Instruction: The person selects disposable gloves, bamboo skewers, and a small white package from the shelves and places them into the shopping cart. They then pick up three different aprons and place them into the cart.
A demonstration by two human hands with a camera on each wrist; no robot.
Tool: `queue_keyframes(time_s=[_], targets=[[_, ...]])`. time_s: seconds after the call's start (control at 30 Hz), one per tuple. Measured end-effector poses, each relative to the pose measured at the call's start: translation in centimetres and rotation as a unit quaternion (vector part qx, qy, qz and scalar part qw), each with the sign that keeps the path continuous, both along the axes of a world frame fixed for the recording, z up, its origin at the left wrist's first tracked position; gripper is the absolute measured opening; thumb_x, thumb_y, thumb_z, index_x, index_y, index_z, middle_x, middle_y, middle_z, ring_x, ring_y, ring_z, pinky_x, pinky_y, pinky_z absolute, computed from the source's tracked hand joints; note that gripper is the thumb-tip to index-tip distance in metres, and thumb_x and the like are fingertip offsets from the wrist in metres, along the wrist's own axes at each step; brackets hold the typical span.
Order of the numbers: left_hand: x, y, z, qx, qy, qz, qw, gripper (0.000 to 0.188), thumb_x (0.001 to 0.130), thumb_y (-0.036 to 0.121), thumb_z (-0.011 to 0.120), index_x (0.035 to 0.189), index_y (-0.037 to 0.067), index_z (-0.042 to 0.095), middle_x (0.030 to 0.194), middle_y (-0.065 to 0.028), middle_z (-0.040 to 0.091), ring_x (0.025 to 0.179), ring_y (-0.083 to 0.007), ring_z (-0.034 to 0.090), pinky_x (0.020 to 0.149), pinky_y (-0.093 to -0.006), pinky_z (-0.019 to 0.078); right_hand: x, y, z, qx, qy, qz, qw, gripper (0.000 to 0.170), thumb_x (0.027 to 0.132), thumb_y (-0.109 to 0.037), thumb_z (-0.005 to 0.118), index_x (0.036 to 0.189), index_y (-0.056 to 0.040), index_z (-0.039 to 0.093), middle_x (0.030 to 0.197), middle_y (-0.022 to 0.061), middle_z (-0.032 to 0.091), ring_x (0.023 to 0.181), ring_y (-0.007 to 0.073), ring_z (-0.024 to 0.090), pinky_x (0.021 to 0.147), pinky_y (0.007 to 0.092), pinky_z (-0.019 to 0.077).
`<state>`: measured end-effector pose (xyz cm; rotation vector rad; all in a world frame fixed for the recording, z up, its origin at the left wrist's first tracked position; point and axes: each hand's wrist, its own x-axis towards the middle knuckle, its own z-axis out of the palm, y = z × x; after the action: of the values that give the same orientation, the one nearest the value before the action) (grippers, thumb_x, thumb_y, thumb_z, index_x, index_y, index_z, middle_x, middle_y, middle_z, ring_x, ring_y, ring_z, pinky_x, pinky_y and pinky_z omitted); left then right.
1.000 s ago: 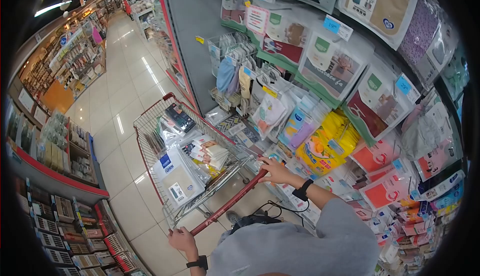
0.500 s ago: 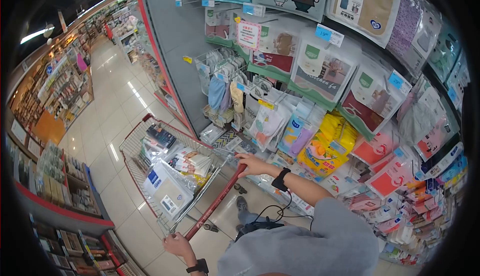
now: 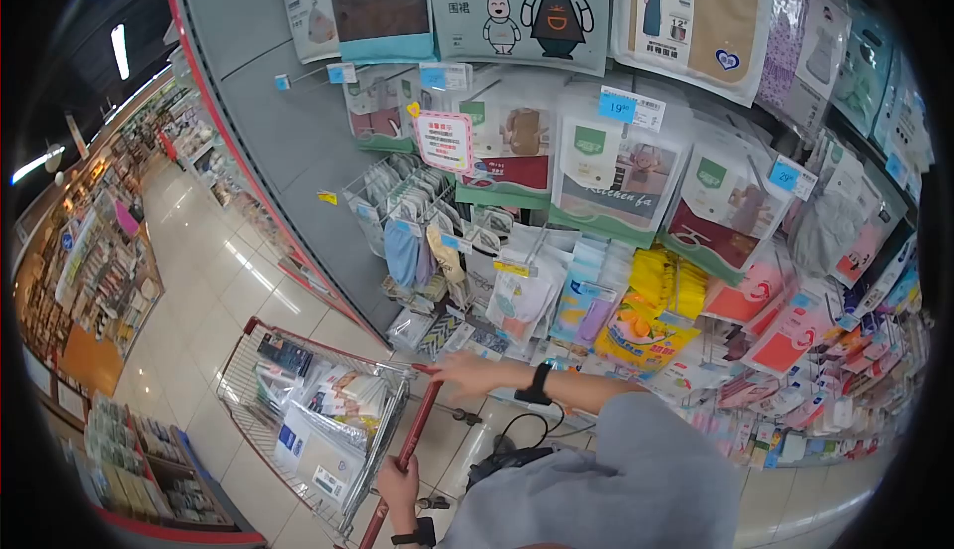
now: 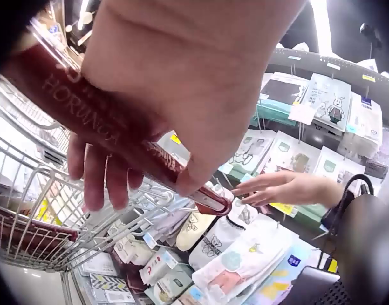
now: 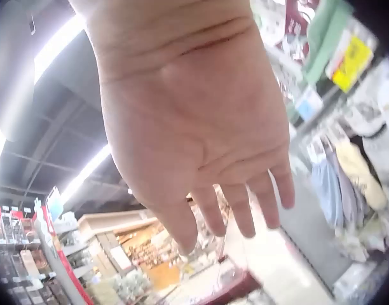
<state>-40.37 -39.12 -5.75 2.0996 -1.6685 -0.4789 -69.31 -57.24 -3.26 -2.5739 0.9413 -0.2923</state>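
Observation:
A red cart handle [image 3: 409, 440] runs along the near side of the wire shopping cart [image 3: 248, 415]. The left hand [image 3: 397, 489] grips this handle, its thumb and fingers round the red bar [image 4: 86, 121] in the left wrist view. Just by the handle's far end is the right hand [image 3: 465, 375], held out palm down. Its fingers look straight and apart in the right wrist view, with nothing in the palm [image 5: 201, 127]. Inside the cart lie a white and beige package [image 3: 316, 450], a dark package [image 3: 284, 355] and several clear-wrapped items.
A rack of hanging packages, with a grey apron pack [image 3: 522, 12] and yellow bags [image 3: 651, 320], stands ahead and to the right. A grey end panel [image 3: 283, 142] edges it. The tiled aisle [image 3: 194, 241] runs off at the left, beside low shelves [image 3: 149, 460].
The right hand has let go of the handle's far end, its fingers now straight. The left hand has shifted up from the handle's near end. The view has swung toward the rack.

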Motion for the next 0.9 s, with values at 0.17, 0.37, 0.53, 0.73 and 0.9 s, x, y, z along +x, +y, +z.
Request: queue_keyframes(time_s=[0.17,0.37,0.53,0.73,0.9], targets=[[2.3,-3.5,-0.3,0.053,-0.069,0.001,0.996,0.04,0.075,0.043,0.073,0.074,0.006,0.061,0.066,-0.0155,0.065,0.068,-0.0398,0.065,0.065,-0.0499,0.051,-8.4,-1.1,15.2,0.136,-0.092,-0.205,0.965,0.041,0.087,-0.024,0.064,0.123,-0.0046,0.06,0.111,0.0157,0.068,0.101,0.0286,0.065,0.087,0.0406,0.0503],[7.6,-8.4,-2.1,0.102,-0.13,-0.067,0.984,0.044,0.074,0.045,0.073,0.073,0.002,0.069,0.067,-0.0169,0.067,0.067,-0.038,0.068,0.066,-0.0474,0.0542,-19.6,-12.0,17.8,-0.142,-0.322,-0.521,0.778,0.059,0.081,-0.025,0.072,0.131,-0.0045,0.05,0.116,0.0228,0.065,0.094,0.0352,0.068,0.083,0.0408,0.0531],[10.9,-12.0,-3.1,0.125,-0.031,-0.09,0.988,0.048,0.073,0.046,0.073,0.067,-0.002,0.07,0.062,-0.0202,0.065,0.064,-0.0391,0.067,0.065,-0.0463,0.0543,-19.0,-13.4,19.8,-0.181,-0.216,-0.633,0.721,0.084,0.079,-0.03,0.073,0.143,0.0017,0.029,0.128,0.0327,0.054,0.115,0.0447,0.057,0.098,0.0475,0.0462],[13.2,-14.2,-3.9,0.093,-0.035,-0.068,0.993,0.043,0.074,0.039,0.074,0.068,-0.004,0.07,0.064,-0.024,0.064,0.066,-0.0411,0.067,0.066,-0.0472,0.054,-19.7,-15.8,19.2,-0.216,-0.242,-0.691,0.645,0.091,0.077,-0.036,0.074,0.142,0.0062,0.027,0.129,0.0364,0.051,0.118,0.0486,0.054,0.1,0.0488,0.0446],[14.9,-15.9,-4.2,0.082,-0.039,-0.063,0.994,0.045,0.073,0.039,0.076,0.071,-0.005,0.069,0.069,-0.026,0.065,0.07,-0.0425,0.067,0.068,-0.0485,0.0538,-20.2,-16.8,19.7,-0.238,-0.211,-0.712,0.626,0.096,0.073,-0.045,0.076,0.141,0.0057,0.032,0.127,0.0378,0.05,0.121,0.0509,0.048,0.103,0.0507,0.0403]])
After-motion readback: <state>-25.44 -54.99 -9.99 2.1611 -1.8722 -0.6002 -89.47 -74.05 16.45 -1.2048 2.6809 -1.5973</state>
